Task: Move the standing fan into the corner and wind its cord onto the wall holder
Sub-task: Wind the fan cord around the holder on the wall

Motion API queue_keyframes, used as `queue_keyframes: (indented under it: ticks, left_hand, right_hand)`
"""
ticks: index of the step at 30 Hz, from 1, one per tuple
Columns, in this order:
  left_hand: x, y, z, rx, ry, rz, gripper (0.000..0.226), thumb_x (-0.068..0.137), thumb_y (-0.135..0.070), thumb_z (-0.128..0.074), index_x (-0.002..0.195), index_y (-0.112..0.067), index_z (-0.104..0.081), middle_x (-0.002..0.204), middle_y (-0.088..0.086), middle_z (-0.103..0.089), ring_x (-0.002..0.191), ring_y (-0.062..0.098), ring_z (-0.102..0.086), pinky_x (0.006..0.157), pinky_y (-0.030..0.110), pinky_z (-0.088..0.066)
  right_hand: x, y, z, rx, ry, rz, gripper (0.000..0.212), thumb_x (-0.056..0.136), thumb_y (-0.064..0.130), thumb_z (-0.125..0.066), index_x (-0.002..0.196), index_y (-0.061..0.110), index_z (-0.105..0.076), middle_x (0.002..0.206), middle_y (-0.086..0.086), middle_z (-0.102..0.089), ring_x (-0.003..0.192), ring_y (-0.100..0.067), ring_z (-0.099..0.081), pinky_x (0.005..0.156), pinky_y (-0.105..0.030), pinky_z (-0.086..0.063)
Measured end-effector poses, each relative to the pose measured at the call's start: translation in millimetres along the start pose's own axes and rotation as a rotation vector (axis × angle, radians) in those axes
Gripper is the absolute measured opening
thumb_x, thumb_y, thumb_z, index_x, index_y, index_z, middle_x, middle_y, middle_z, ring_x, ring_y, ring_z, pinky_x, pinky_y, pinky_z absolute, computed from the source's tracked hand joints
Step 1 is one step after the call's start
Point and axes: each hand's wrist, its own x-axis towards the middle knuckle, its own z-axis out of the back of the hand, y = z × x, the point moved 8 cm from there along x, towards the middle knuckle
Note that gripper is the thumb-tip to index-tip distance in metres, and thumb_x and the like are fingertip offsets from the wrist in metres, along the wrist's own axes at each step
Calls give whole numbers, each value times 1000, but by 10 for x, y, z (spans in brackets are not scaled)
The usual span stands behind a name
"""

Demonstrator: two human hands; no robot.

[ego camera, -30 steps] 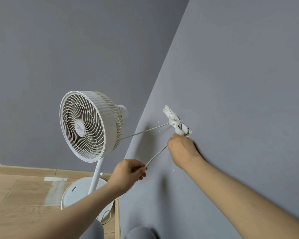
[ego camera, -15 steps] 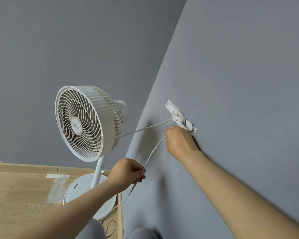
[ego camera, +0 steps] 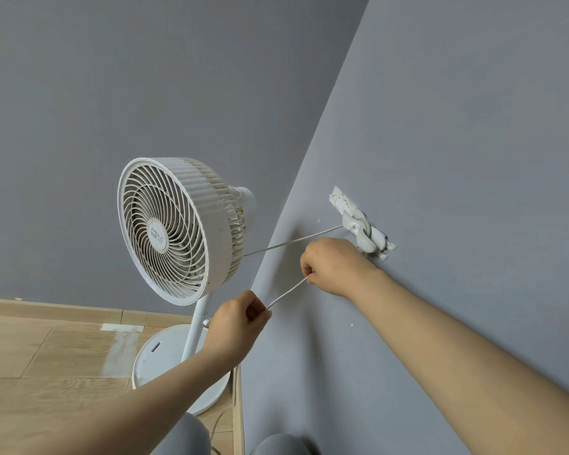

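Observation:
A white standing fan [ego camera: 174,229] stands in the corner on its round base [ego camera: 158,359]. A white wall holder [ego camera: 362,226] is fixed to the right grey wall, with turns of the white cord [ego camera: 293,241] wound around it. One strand runs taut from the holder to the back of the fan. My right hand [ego camera: 334,266], just below and left of the holder, pinches the cord. My left hand [ego camera: 240,318], lower and further left, pinches the same cord. A short taut length spans between the two hands. Slack cord hangs down by the wall.
Two grey walls meet behind the fan. The wood floor [ego camera: 30,359] with a wooden skirting board [ego camera: 46,311] lies at lower left, with a pale tape patch [ego camera: 120,339] on it. My knees [ego camera: 276,446] show at the bottom edge.
My right hand has dropped down and left from the holder, drawing the cord with it. The strand between my two hands is now short and taut. The left hand has barely shifted.

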Motion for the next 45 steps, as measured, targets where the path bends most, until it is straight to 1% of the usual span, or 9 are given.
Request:
queue_keyframes:
  ticks: [5, 8, 12, 18, 24, 33, 36, 41, 45]
  left_hand:
    - [5, 10, -74, -183, 107, -21, 8, 91, -14, -59, 83, -10, -61, 68, 2, -73, 62, 14, -67, 68, 31, -57]
    - [29, 39, -87, -212, 114, -29, 17, 93, -11, -55, 85, -17, -69, 68, -2, -72, 61, 6, -64, 68, 22, -56]
    - [107, 79, -50, -201, 74, -21, 20, 88, -10, -63, 75, -22, -71, 67, -3, -71, 61, 4, -63, 70, 25, -56]
    - [200, 38, -8, -128, -48, -9, 19, 82, -22, -69, 64, -18, -70, 66, 6, -69, 64, 26, -65, 63, 38, -53]
    - [277, 13, -52, -180, -11, -3, 23, 86, -21, -66, 64, -26, -68, 63, -4, -70, 53, 0, -59, 62, 22, -51]
    - [382, 74, -22, -296, -17, -13, 26, 86, -16, -68, 63, -29, -70, 57, -11, -67, 52, 1, -57, 62, 21, -52]
    - [420, 62, -28, -296, -19, -21, 24, 86, -17, -67, 64, -25, -71, 59, -7, -68, 52, 1, -57, 62, 21, -51]
    - [507, 45, -67, -353, -9, -17, 18, 87, -16, -67, 70, -18, -74, 60, -8, -67, 54, 2, -57, 64, 22, -51]
    - [539, 5, -108, -407, -12, -4, 15, 86, -15, -67, 74, -12, -75, 61, -5, -66, 54, 3, -56, 67, 27, -52]
  right_hand:
    - [109, -14, 37, 14, 34, 3, 10, 86, 15, -63, 89, 17, -72, 100, -6, -68, 86, -27, -63, 65, -28, -37]
    - [169, -24, 59, 13, 28, 3, 11, 86, 13, -61, 89, 17, -71, 100, -6, -68, 87, -28, -63, 64, -28, -37]
    - [238, -40, 112, 9, 30, 4, 13, 87, 13, -60, 92, 16, -71, 99, -5, -67, 79, -26, -57, 63, -28, -35]
    - [352, -89, 200, -7, 32, 14, 11, 85, 15, -61, 87, 18, -71, 90, -2, -64, 71, -21, -52, 57, -26, -33]
    - [472, -152, 245, -41, 19, 21, 11, 85, 19, -62, 90, 22, -72, 93, 0, -65, 81, -23, -60, 65, -27, -37]
    - [670, -497, 322, -19, 21, -72, 9, 83, 21, -67, 86, 25, -74, 89, 4, -68, 91, -19, -62, 76, -28, -34]
    - [719, -590, 352, -7, 33, -106, 8, 83, 21, -69, 88, 24, -74, 85, 3, -65, 82, -17, -56, 93, -33, -41]
    - [775, -700, 379, 19, 70, -157, 10, 78, 21, -71, 86, 24, -75, 83, 6, -67, 81, -16, -58, 70, -26, -39]
    - [813, -878, 449, 28, 75, -248, 7, 76, 25, -75, 82, 26, -74, 89, 7, -70, 90, -17, -64, 71, -25, -41]
